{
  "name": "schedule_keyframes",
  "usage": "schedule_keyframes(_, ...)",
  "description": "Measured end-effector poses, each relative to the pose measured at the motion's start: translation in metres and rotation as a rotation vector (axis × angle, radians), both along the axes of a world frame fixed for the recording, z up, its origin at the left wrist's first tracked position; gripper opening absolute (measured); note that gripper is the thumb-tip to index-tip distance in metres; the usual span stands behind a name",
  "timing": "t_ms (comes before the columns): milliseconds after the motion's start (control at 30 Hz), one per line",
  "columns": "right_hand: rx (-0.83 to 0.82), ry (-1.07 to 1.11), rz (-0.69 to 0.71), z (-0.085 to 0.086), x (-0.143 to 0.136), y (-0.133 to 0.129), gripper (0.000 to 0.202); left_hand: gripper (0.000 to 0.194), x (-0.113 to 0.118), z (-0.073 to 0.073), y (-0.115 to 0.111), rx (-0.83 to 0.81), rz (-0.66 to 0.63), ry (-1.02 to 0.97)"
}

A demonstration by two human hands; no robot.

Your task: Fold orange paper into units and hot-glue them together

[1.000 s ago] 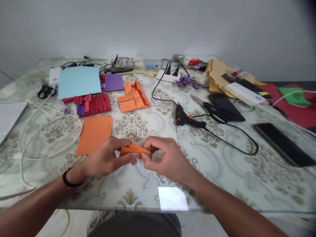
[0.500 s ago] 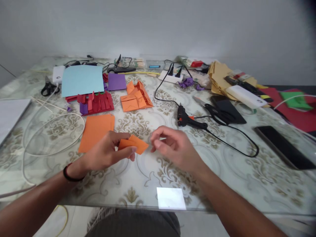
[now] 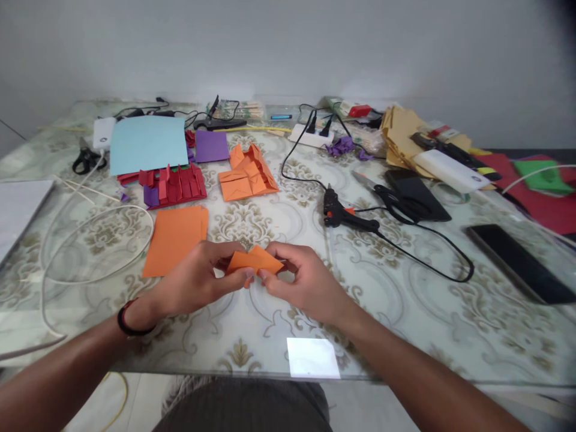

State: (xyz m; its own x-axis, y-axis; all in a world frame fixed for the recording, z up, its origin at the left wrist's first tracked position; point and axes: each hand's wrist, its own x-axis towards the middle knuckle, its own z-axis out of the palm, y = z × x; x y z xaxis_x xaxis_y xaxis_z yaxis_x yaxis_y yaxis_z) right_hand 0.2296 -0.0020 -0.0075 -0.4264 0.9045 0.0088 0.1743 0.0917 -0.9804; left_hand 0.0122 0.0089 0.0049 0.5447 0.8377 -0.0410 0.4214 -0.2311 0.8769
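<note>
A folded piece of orange paper (image 3: 255, 259) is held above the front part of the table between both hands. My left hand (image 3: 204, 273) pinches its left side, thumb in front and fingers behind. On its right side my right hand (image 3: 306, 279) has closed too, with the thumb near the lower edge. The two thumbs almost meet at the paper's middle. Flat orange sheets (image 3: 173, 240) lie just beyond my left hand. Farther back sit several folded orange pieces (image 3: 243, 180) and a row of folded red pieces (image 3: 182, 186).
A black glue gun (image 3: 346, 213) lies right of centre, its cord looping rightward. Behind it are black-handled scissors (image 3: 398, 204) and a phone (image 3: 517, 261) to the right. A light blue sheet (image 3: 148, 144), purple paper (image 3: 212, 147) and a white power strip (image 3: 310, 137) lie at the back. A white cable (image 3: 96, 240) coils at left.
My right hand has moved left and taken hold of the folded orange paper's right side. The paper has shifted slightly right and turned, with its peak now pointing up.
</note>
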Motion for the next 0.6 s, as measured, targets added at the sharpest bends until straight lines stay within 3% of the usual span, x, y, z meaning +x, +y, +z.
schedule_keyframes(200,0.006,-0.027,-0.011,0.0,-0.002,-0.002,0.006,0.024,0.003,-0.002,-0.003,-0.035,-0.031,-0.014)
schedule_keyframes(367,0.014,0.023,-0.049,0.0,0.001,0.002,0.005,0.019,-0.001,-0.002,-0.003,-0.042,0.029,-0.048)
schedule_keyframes(600,0.053,0.064,-0.162,0.002,0.02,0.011,0.007,0.026,-0.008,-0.002,0.001,-0.062,0.07,-0.07)
